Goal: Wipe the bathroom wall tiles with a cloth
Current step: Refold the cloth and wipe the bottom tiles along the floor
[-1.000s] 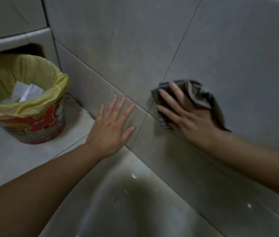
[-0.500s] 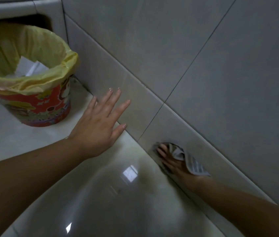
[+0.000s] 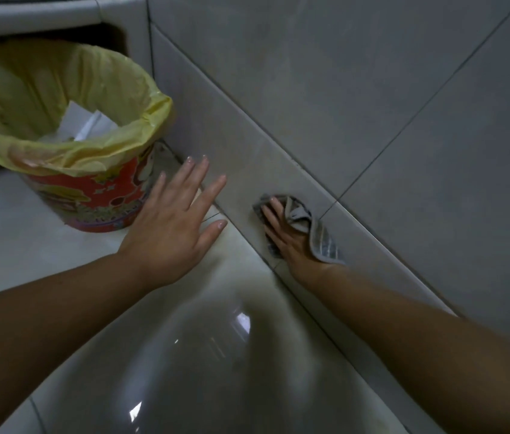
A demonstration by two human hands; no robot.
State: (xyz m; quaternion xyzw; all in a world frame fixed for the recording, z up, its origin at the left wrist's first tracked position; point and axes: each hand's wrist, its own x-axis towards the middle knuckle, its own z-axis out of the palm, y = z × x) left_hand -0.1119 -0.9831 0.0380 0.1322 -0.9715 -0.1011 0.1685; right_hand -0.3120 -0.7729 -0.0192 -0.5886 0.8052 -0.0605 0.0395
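Grey wall tiles (image 3: 357, 89) fill the upper right, with a low skirting tile (image 3: 238, 158) along the floor. My right hand (image 3: 285, 236) presses a grey striped cloth (image 3: 316, 236) flat against that skirting tile, just above the floor joint. The cloth bunches over the back of the hand and hangs off to the right. My left hand (image 3: 175, 223) is spread open, fingers apart, with its fingertips near the foot of the wall. It holds nothing.
A red patterned waste bin (image 3: 97, 195) with a yellow liner and white paper inside stands on the floor at the left, close to my left hand. A ledge (image 3: 44, 14) overhangs it. Glossy pale floor tiles (image 3: 184, 355) lie below.
My right hand has brought the cloth down from the large wall tile to the skirting tile, then slid it left. My left hand has come off the wall slightly and sits nearer the bin.
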